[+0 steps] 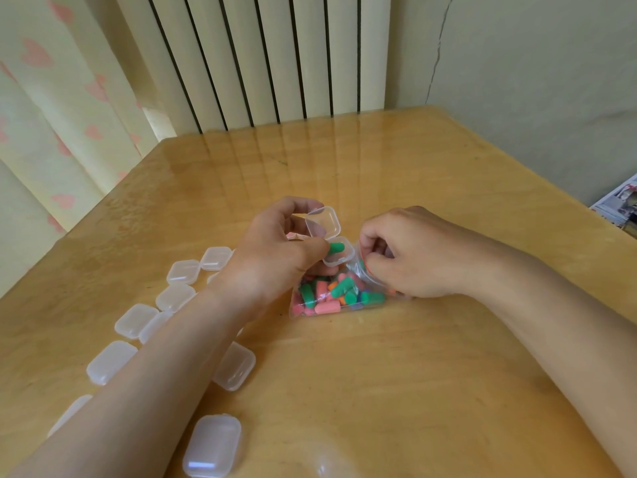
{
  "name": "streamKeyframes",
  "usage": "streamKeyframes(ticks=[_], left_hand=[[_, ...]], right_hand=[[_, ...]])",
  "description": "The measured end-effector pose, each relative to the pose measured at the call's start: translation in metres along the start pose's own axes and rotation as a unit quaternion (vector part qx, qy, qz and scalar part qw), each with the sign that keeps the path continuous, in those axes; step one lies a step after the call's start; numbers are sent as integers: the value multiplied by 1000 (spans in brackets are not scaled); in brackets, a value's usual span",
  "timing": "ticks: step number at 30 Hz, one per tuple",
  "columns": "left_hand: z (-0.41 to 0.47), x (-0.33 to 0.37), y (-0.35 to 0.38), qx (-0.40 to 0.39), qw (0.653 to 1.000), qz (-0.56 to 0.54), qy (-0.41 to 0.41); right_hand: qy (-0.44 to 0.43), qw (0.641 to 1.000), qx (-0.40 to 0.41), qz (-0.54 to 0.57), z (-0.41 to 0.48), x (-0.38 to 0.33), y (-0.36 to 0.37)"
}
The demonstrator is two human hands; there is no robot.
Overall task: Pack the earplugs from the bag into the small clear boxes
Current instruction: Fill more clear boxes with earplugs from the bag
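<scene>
Closed small clear plastic boxes with rounded corners [212,445] lie scattered on the glossy light wooden desk [413,374] along the person's left forearm. Further in, a small clear plastic bag [295,312] stuffed with green, pink and orange foam earplugs [325,308] lies flat between the two hands. The left hand [275,253], just above the bag, has its grip round an open clear box [339,258], lid [322,222] tipped up, with one green earplug [336,249] lying inside. The right hand [410,257] rests on the bag's right end, its grip narrow, fingers curled on the bag's open mouth. Behind the desk stand a white ribbed radiator [275,56], a cream curtain with pink hearts [51,98] and a cracked pale wall [517,63]
</scene>
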State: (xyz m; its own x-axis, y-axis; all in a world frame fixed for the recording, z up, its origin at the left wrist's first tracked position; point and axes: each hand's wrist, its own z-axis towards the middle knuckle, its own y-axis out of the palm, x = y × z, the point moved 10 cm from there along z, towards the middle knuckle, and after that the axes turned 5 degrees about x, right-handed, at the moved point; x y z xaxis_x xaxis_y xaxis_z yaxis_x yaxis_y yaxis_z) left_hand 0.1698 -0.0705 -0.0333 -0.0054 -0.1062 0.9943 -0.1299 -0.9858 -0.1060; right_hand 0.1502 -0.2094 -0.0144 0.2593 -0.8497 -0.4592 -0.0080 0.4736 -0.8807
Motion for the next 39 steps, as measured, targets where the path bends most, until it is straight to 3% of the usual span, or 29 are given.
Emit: streamKeyframes(ticks=[12, 19, 33, 39], left_hand=[[-1, 2, -2, 0, 1000, 1, 1], [-1, 6, -4, 1, 1000, 0, 15], [-2, 13, -3, -14, 998, -13, 58], [-5, 16, 5, -52, 994, -90, 43]], right_hand=[[11, 997, 33, 62, -6, -1, -21], [49, 981, 108, 154, -2, 20, -45], [-126, 907, 254, 312, -16, -12, -80], [-136, 935, 185, 271, -13, -22, -55]])
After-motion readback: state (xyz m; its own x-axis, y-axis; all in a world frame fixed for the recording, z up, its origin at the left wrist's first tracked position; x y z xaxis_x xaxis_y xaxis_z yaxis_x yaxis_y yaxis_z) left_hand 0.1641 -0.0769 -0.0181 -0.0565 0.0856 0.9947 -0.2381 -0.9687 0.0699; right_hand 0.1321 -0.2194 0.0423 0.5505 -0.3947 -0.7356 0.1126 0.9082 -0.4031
